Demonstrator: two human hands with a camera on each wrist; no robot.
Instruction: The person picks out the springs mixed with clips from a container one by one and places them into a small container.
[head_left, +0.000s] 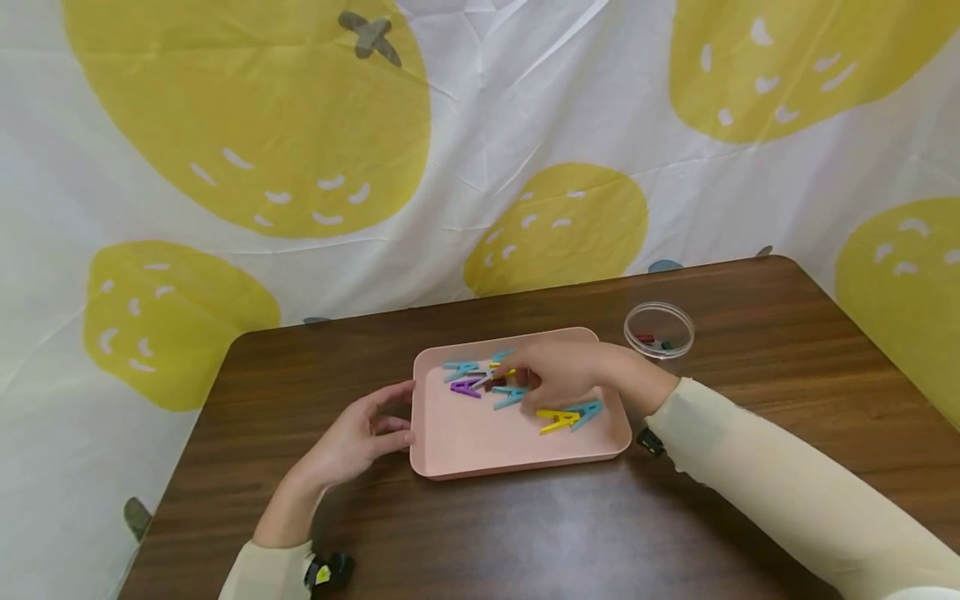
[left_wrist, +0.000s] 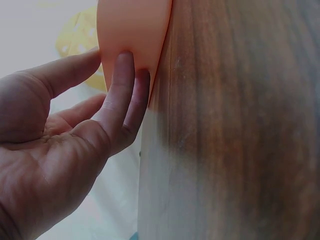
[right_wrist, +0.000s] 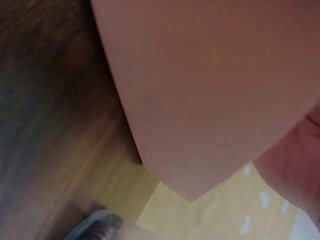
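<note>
A pink tray (head_left: 480, 471) lies on a dark wooden table (head_left: 315, 367) and holds several coloured clothespins. A purple one (head_left: 465, 387) lies at the left, and a yellow one (head_left: 557, 421) and a blue one (head_left: 587, 412) lie at the right. My left hand (head_left: 397, 421) rests against the tray's left wall; in the left wrist view its straight fingers (left_wrist: 120, 90) touch the tray's (left_wrist: 132, 30) outer side. My right hand (head_left: 528, 387) hovers low over the middle of the pile, and its fingertips are hidden among the clips. The right wrist view shows only the tray's wall (right_wrist: 210, 90) and a bit of palm (right_wrist: 300, 170).
A small clear round container (head_left: 659, 331) with a few red and green pieces stands just behind the tray's right corner. A white cloth with yellow fruit print (head_left: 247, 108) hangs behind the table. Bare tabletop (head_left: 525, 533) lies in front of the tray.
</note>
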